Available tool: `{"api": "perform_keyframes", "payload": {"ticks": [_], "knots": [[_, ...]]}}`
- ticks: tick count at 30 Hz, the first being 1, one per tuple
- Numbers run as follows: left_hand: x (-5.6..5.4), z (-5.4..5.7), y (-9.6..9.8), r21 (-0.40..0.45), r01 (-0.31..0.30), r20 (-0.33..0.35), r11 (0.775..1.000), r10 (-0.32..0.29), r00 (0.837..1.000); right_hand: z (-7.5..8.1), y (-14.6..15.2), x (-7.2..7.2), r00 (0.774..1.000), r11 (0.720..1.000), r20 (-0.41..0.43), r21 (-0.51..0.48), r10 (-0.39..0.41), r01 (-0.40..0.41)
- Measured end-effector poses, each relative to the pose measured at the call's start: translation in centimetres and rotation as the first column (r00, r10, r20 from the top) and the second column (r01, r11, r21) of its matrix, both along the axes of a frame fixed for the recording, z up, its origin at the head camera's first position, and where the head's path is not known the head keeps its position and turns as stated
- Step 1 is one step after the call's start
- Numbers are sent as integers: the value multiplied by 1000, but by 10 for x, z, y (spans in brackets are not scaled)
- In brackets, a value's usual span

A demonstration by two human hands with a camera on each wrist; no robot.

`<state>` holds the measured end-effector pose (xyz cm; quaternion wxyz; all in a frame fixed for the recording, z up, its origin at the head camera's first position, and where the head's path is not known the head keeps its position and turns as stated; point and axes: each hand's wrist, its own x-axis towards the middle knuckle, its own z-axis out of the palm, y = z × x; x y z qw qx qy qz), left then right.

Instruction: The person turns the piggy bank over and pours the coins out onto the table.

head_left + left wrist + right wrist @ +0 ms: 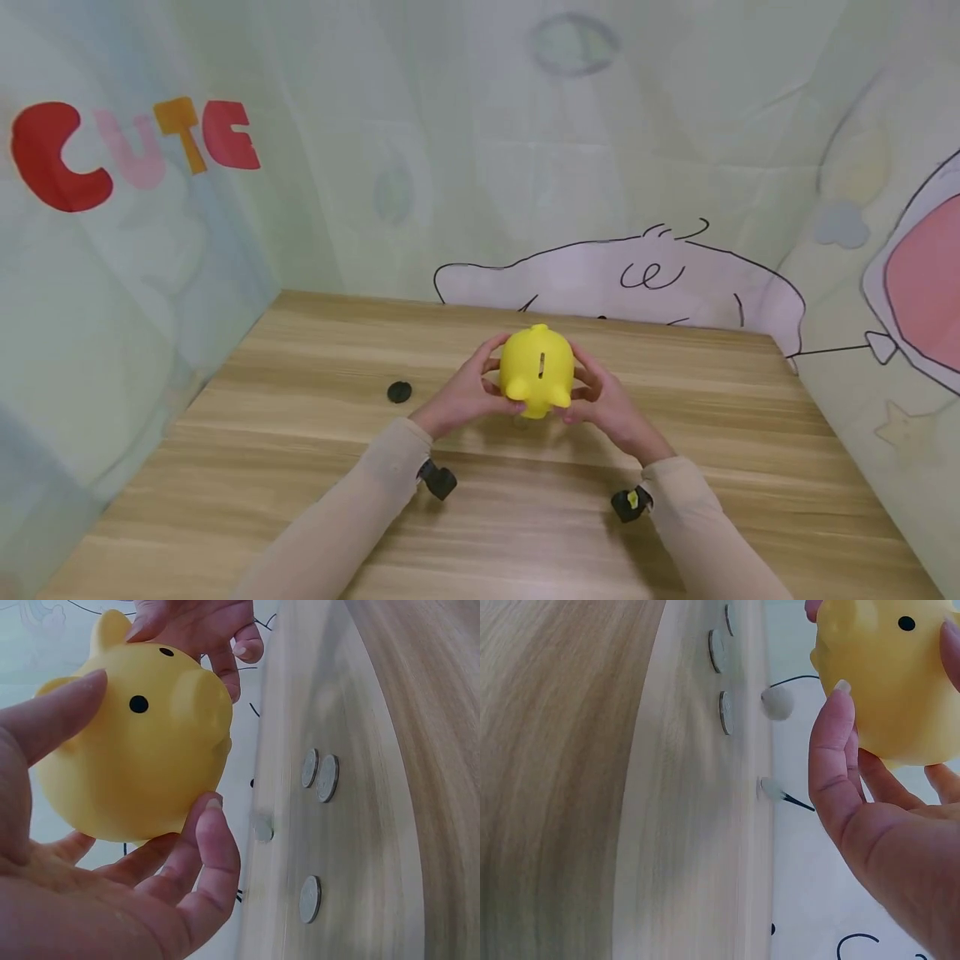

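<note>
Between both hands, raised off the tabletop, is a yellow piggy bank [537, 367]; its slot faces the head camera and its ears and snout point toward me. The left hand [467, 390] grips its left side, thumb by an ear [52, 720] and fingers curled under the body. On the other side, the right hand [609, 408] holds it likewise with thumb and fingers. Below the bank, several silver coins [327, 778] show in the left wrist view, and coins [726, 712] in the right wrist view too. The bank's underside is hidden.
A small black disc [399, 392] lies on the wooden table [300, 350], left of the left hand. Printed cloth walls [360, 167] stand along the table's back and sides. Two pale, blurred round shapes, one being this spot [778, 703], appear near the table's far edge.
</note>
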<state>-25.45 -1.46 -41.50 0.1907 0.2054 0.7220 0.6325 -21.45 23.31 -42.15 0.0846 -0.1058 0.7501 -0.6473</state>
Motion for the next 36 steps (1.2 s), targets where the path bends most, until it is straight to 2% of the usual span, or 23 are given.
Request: {"api": "perform_keyframes", "payload": {"ticks": [5,15,25,30,33,36], "knots": [[0,-1,3,-2,0,-6,1000,0,1000,-1,3,0,1000,1000,26,0,-8,8],[-1,2,4,-63,17,39,998,-14,999,3,6,6,994,998,98,50,-49,44],[-1,0,9,-153,-11,85,988,24,996,2,6,5,981,999,186,-8,-48,50],[2,2,8,-192,-44,67,980,58,996,4,-5,1,952,995,289,38,-98,91],[3,3,6,-212,-27,54,977,40,998,8,-11,-1,925,990,357,91,-133,107],[2,3,5,-235,3,41,972,7,999,11,-12,-1,911,986,386,134,-145,100]]}}
